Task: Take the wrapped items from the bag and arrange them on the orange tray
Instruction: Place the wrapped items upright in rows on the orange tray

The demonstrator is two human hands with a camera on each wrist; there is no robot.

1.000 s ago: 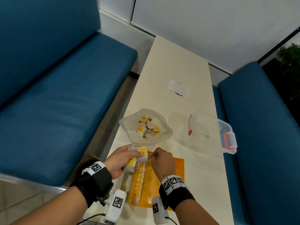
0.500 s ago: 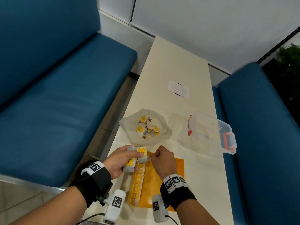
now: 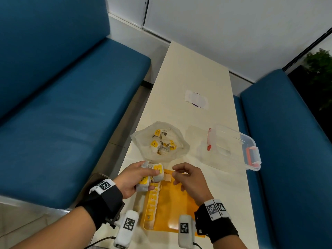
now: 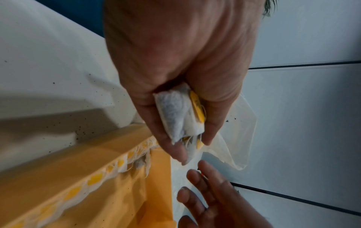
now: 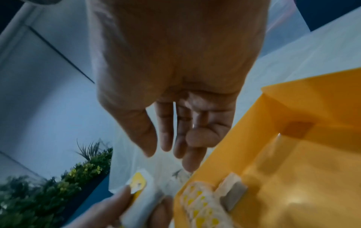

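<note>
Fingers around wrapped items

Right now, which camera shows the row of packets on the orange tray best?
The head view: the row of packets runs whole along the orange tray's left edge. The left wrist view shows it blurred; the right wrist view catches only its far end.

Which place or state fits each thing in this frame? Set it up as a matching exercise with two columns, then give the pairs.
Things:
1. left hand
2. right hand
3. clear bag
4. clear box

States:
A. lying on the table right of the bag
B. empty, fingers loose over the orange tray
C. open on the table, wrapped items inside
D. gripping several wrapped items

Pairs: 1-D, 2-B, 3-C, 4-A
</note>
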